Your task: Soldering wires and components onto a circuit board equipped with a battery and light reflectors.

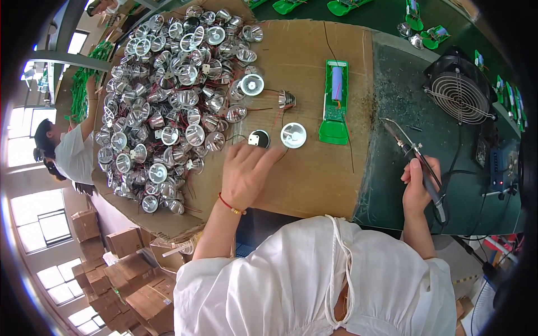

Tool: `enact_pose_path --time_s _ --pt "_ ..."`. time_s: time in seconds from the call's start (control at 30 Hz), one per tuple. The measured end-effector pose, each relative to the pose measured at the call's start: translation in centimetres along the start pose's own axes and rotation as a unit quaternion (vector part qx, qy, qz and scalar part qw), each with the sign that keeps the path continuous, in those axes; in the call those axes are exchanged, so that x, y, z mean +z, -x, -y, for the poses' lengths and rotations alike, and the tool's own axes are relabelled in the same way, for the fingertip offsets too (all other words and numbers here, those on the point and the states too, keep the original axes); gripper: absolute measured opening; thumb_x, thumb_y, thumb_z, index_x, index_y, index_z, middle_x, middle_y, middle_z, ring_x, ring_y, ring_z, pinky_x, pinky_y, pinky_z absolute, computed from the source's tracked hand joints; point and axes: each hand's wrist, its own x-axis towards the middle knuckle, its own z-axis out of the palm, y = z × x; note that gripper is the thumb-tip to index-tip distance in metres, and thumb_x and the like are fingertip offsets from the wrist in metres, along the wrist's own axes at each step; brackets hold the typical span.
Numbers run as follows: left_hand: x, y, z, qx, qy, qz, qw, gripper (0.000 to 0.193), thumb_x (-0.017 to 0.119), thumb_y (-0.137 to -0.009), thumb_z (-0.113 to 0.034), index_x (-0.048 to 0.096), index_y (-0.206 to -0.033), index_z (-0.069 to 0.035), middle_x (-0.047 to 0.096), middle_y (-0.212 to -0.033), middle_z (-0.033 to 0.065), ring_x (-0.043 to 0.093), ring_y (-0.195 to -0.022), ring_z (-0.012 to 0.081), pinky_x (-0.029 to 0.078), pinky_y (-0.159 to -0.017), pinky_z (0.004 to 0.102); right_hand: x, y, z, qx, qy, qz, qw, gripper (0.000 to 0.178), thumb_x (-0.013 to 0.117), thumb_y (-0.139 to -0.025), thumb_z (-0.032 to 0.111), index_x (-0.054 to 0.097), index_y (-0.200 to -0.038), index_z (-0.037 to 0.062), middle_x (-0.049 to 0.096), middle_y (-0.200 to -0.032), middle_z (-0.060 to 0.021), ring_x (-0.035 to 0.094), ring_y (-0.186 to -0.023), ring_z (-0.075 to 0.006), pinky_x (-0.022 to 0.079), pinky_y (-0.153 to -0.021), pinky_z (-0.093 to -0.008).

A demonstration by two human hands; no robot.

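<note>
My left hand (245,176) is over the cardboard, thumb spread from its curled fingers. Its fingertips reach the edge of a dark-backed lamp reflector (259,139), partly covering it. Just beyond the thumb lies another round reflector (293,135), face up, and a silver cup reflector (287,99) with thin wires rests on its side farther off. My right hand (417,182) is closed round a soldering iron (430,187), a thin feed tube along it and its tip pointing far left. Between the hands lies an opened green lamp housing (334,106) with a purple battery cell, circuit board and wires.
A large heap of silver reflectors (174,101) covers the left of the cardboard sheet (314,190). At right are a round fan (459,95) and a blue box (497,168) with cables. More green housings (434,36) lie beyond. Another person (67,145) works at far left.
</note>
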Motion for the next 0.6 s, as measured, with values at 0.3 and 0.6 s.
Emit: enact_pose_path --time_s 0.3,0.6 --pt "3.0 -3.5 -2.5 0.039 0.034 -0.006 0.999 0.023 0.063 -0.064 -0.004 0.064 -0.087 -0.008 0.059 -0.078 0.0012 0.054 -0.073 0.0194 0.043 -0.065 0.0306 0.3 -0.1 0.9 0.019 -0.015 0.017 1.000 0.014 0.058 -0.084 0.010 0.050 -0.088 -0.0005 0.054 -0.063 -0.0071 0.048 -0.047 -0.0081 0.038 -0.043 -0.0195" --pt "1.5 -6.0 -3.3 -0.101 0.234 -0.047 0.966 0.017 0.070 -0.065 -0.009 0.066 -0.082 -0.008 0.064 -0.079 0.0038 0.059 -0.078 0.0200 0.044 -0.069 0.0321 1.0 -0.1 3.5 -0.031 -0.037 0.133 0.990 0.017 0.058 -0.082 0.007 0.047 -0.090 -0.0023 0.053 -0.071 -0.0089 0.050 -0.053 -0.0087 0.041 -0.046 -0.0208"
